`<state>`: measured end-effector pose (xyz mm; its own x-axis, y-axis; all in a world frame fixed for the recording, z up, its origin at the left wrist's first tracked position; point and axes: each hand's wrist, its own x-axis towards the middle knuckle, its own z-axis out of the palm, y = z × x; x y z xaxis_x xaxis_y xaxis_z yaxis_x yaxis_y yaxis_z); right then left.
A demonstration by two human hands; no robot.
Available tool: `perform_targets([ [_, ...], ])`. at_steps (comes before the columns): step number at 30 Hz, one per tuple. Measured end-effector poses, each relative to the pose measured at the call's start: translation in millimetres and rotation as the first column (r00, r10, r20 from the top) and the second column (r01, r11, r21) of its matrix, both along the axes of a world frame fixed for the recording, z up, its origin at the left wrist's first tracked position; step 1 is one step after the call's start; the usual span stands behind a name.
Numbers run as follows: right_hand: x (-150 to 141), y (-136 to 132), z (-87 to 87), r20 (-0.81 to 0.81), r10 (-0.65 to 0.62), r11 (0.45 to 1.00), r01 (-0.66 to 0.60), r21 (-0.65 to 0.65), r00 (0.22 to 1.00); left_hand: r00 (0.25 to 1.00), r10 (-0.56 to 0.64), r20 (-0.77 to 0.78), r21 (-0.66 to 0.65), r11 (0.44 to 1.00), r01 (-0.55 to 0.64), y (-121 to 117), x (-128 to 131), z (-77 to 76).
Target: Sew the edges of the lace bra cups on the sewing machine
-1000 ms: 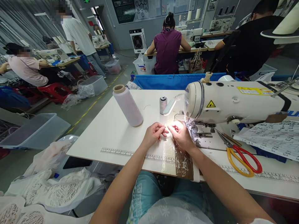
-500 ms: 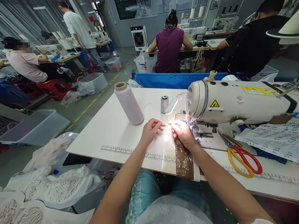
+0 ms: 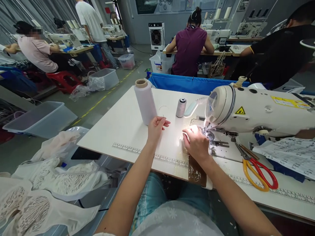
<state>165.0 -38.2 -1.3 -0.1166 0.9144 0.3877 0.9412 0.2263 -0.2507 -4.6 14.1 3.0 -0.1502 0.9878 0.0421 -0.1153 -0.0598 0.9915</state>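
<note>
My left hand (image 3: 156,127) hovers over the white sewing table (image 3: 118,131), fingers pinched together, seemingly on a thin thread; it is too fine to be sure. It sits just in front of a tall white thread cone (image 3: 145,101). My right hand (image 3: 197,141) is curled shut beside the needle area of the white sewing machine (image 3: 256,109), under its bright lamp; what it holds is washed out by glare. A small grey thread spool (image 3: 181,107) stands between the cone and the machine head.
Red-and-yellow scissors (image 3: 258,168) lie right of the needle plate, beside printed paper sheets (image 3: 287,152). White lace fabric pieces (image 3: 49,193) are piled at lower left, a plastic bin (image 3: 39,119) on the floor. A blue trough (image 3: 187,83) edges the table. Other people sew at benches behind.
My hands have drawn apart: the left moved left and away toward the cone, the right stayed by the needle. The view shifted so everything sits further right.
</note>
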Motion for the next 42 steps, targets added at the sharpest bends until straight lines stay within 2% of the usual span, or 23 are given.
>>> perform_targets([
  [4,-15.7,13.2,0.2,-0.045,0.152,0.976,-0.157,-0.151,0.987,1.0,-0.01,0.016,0.017,1.0,0.009,3.7,-1.3,-5.9],
  [9,-26.2,33.2,-3.3,-0.172,0.221,0.92,-0.263,-0.291,0.96,0.999,-0.044,-0.007,0.016,0.999,0.045,4.1,-1.6,-10.0],
  [13,-28.0,34.7,-9.3,-0.291,0.243,0.916,-0.318,-0.246,0.925,0.996,-0.084,-0.04,0.019,0.996,0.085,2.7,-1.2,-10.1],
  [16,-25.0,32.3,-12.1,-0.426,0.196,0.933,-0.301,-0.196,0.884,0.994,-0.096,-0.058,0.029,0.995,0.097,1.7,-0.5,-9.3],
  [18,-20.8,31.4,-10.9,-0.583,0.096,0.926,-0.287,-0.244,0.807,0.993,-0.101,-0.065,0.023,0.995,0.102,1.1,0.1,-8.6],
  [22,-10.4,31.1,-4.0,-0.84,-0.145,0.865,-0.346,-0.364,0.522,0.984,-0.15,-0.099,-0.01,0.989,0.15,-1.1,3.1,-8.9],
  [24,-5.7,31.1,-2.2,-0.891,-0.168,0.868,-0.365,-0.337,0.423,0.972,-0.207,-0.111,-0.025,0.978,0.205,-3.1,6.8,-10.5],
  [27,0.5,30.7,-3.8,-0.927,-0.126,0.903,-0.345,-0.255,0.353,0.941,-0.323,-0.106,-0.051,0.946,0.319,-6.0,16.4,-13.1],
  [31,9.7,30.0,-9.1,-0.941,-0.08,0.932,-0.311,-0.187,0.329,0.898,-0.42,-0.132,-0.06,0.907,0.416,-5.4,34.3,-11.6],
  [36,20.4,30.9,-12.8,-0.933,-0.058,0.952,-0.26,-0.159,0.355,0.893,-0.418,-0.166,-0.042,0.908,0.417,1.7,53.2,-5.1],
  [39,21.6,32.2,-13.6,-0.934,-0.057,0.954,-0.256,-0.155,0.352,0.91,-0.386,-0.149,-0.026,0.922,0.387,3.1,55.9,-6.3],
  [42,20.1,33.3,-14.0,-0.948,-0.059,0.952,-0.266,-0.148,0.313,0.913,-0.397,-0.096,-0.052,0.918,0.393,0.5,48.1,-10.5],
])
